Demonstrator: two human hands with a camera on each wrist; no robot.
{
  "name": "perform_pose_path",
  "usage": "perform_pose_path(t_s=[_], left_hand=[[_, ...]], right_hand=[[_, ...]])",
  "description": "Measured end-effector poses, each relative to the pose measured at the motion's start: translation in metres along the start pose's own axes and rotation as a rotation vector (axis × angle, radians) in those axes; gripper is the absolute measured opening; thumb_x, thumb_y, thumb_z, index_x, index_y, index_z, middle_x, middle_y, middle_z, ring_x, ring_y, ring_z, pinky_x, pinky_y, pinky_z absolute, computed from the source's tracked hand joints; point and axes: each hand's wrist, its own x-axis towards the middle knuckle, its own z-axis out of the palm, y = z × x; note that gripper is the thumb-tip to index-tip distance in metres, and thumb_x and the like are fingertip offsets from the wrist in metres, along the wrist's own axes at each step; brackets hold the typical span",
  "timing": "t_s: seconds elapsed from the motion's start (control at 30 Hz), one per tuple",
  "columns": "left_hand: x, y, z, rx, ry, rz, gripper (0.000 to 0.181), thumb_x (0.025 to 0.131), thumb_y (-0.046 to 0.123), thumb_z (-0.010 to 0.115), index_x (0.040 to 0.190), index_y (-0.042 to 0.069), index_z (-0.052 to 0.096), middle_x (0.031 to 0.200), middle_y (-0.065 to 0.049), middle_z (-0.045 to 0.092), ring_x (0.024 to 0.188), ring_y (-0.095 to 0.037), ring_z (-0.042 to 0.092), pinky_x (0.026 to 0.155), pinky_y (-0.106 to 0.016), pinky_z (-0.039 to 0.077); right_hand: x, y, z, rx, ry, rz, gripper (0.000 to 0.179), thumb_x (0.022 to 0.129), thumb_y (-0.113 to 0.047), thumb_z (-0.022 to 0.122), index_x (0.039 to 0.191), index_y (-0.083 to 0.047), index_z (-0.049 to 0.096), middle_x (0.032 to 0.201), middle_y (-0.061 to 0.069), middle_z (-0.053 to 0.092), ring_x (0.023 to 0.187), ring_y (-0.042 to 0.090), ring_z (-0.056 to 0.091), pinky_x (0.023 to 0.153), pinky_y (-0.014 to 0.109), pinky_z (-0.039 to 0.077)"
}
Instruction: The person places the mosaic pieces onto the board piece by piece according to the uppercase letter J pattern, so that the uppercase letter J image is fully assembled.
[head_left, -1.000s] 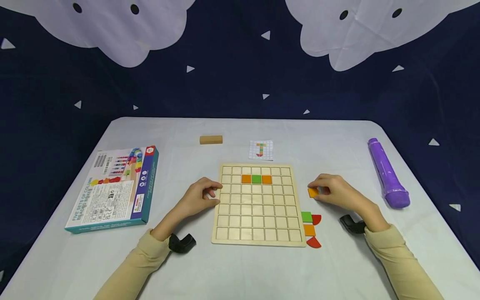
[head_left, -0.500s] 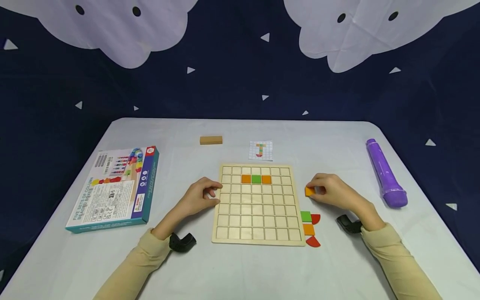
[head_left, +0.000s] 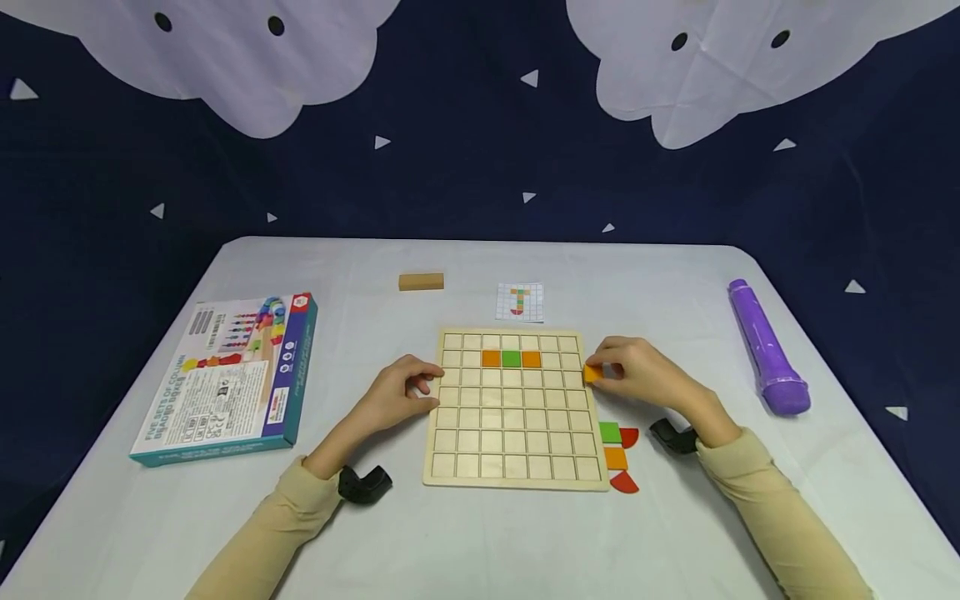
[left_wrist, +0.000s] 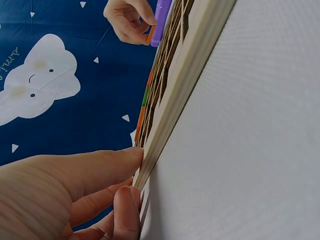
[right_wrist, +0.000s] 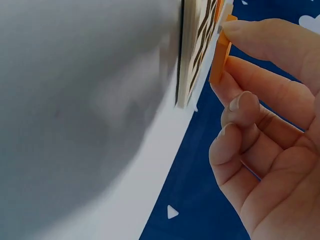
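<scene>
A light wooden grid board [head_left: 513,421] lies flat on the table, with an orange, a green [head_left: 512,358] and another orange square tile side by side near its top. At its left edge, my left hand [head_left: 397,396] rests the tips of the thumb and index finger; the left wrist view shows these fingertips touching the rim. My right hand [head_left: 641,371] pinches an orange square tile [right_wrist: 221,55] between thumb and fingers, over the board's right edge. Beside the lower right edge lie a green tile [head_left: 610,432], an orange tile [head_left: 616,458] and two red quarter-round pieces [head_left: 624,482].
Behind the board lie a small grid card [head_left: 520,302] with a coloured J-like figure and a wooden block [head_left: 421,282]. A boxed toy [head_left: 225,379] lies at the left and a purple microphone-shaped object [head_left: 768,350] at the right. A dark curtain hangs behind the table.
My right hand has moved left with the orange tile, from beside the board to its right edge. My left hand has stayed at the left edge.
</scene>
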Motion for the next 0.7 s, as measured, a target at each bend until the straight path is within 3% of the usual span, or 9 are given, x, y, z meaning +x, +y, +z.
perform_pose_path(t_s=[0.7], left_hand=[[0.0,0.001,0.001,0.007,0.007,0.008,0.039,0.077,0.003,0.073,0.114,-0.001,0.063,0.098,-0.014,0.059,0.079,-0.011,0.054,0.063,-0.017,0.049]], right_hand=[[0.033,-0.026,0.007,0.026,-0.069,-0.058,0.019,0.079,-0.014,0.073,0.096,-0.006,0.073,0.085,0.001,0.063,0.063,0.007,0.046,0.056,0.016,0.039]])
